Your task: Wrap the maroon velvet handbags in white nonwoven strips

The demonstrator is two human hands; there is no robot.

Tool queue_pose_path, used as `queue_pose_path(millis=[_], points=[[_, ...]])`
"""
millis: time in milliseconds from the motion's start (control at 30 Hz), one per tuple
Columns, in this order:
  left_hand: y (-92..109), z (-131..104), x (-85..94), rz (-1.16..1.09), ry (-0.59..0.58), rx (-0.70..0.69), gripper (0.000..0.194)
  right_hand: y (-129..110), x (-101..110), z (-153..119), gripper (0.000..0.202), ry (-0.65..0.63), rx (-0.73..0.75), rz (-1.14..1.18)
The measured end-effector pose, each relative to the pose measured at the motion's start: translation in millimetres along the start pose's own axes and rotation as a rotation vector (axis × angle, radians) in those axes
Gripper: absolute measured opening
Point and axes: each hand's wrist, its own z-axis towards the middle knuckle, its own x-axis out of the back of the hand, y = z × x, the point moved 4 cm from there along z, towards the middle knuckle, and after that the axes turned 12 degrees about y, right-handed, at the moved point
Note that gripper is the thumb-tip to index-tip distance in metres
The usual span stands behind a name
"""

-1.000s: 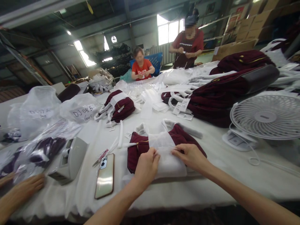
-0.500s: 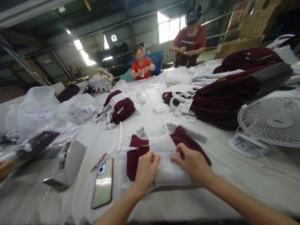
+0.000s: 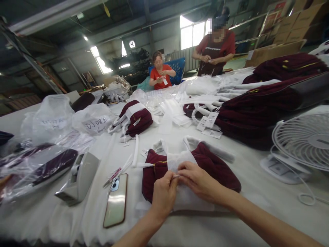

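Observation:
A maroon bag (image 3: 216, 164) with a gold zipper lies on the white-covered table in front of me, a white wrap sheet (image 3: 192, 197) around its middle. Over the wrap, my left hand (image 3: 164, 192) pinches a small white piece (image 3: 177, 176), too small to make out fully. My right hand (image 3: 197, 178) meets it there, its fingertips closed on the same piece. White-covered straps (image 3: 189, 140) stick up behind the bag.
Left of the bag lie a phone (image 3: 116, 202), small scissors (image 3: 113, 176) and a tape dispenser (image 3: 79, 178). A white fan (image 3: 305, 140) stands right. Behind are another wrapped bag (image 3: 138, 120), piled maroon bags (image 3: 246, 116) and two people. Plastic-wrapped goods (image 3: 56, 164) sit at left.
My hands have come together over the wrap, the right one moving left to the left one. The view has shifted slightly. At the far left, a plastic-wrapped item shows more fully beside another person's hand.

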Motion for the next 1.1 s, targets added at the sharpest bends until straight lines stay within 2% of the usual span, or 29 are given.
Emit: queue_pose_path(millis=[133,233,367,467,633,767,1000,1100], points=[[-2,-1,0.3,0.013,0.048,0.071,0.022,3,1,1,0.023,-0.036,-0.105,0.127],[2,-1,-1.9,-0.039,0.028,0.016,0.026,10,1,-2,0.011,-0.019,-0.201,0.217],[1,-2,-3.6,-0.030,0.027,-0.006,0.023,19,16,-9,0.046,0.145,-0.356,0.143],[-1,-4,-4.0,-0.021,0.029,-0.030,0.022,20,26,-17,0.054,0.130,-0.412,0.058],[3,-4,-0.8,-0.013,0.067,-0.102,0.022,25,30,-20,0.034,0.077,-0.466,0.089],[8,-3,1.8,-0.091,0.048,-0.133,0.021,28,29,-15,0.024,0.061,-0.481,0.139],[-4,-1,-1.1,-0.142,-0.095,0.051,0.025,31,23,-15,0.018,0.045,-0.449,0.116],[-4,4,-1.8,-0.117,-0.115,0.076,0.024,33,19,-17,0.016,0.021,-0.465,0.081]])
